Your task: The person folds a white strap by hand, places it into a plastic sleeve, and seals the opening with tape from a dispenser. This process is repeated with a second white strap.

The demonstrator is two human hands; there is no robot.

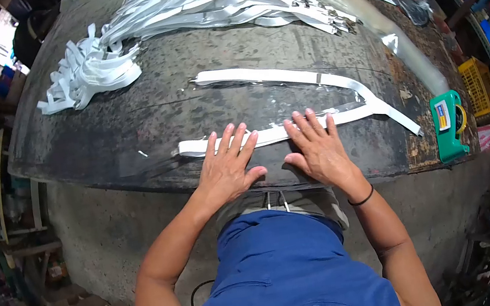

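A pair of white Y-shaped suspenders (353,115) lies spread on the dark worktable (175,112), its single tail pointing right and its two long straps running left. My left hand (226,163) rests flat, fingers spread, on the near strap toward its left end. Further right along that same strap, my right hand (318,148) also lies flat with fingers apart. The far strap carries a grey slider, and small metal pieces show at the strap ends. Neither hand is wrapped around anything; part of the near strap is hidden under the fingers.
Behind lies a large heap of similar white straps (203,1) with metal clips, beside a bunched pile (90,71). A green tape dispenser (449,125) stands at the right table edge. A clear plastic roll (410,52), packets (409,2) and a yellow crate (477,86) are on the right.
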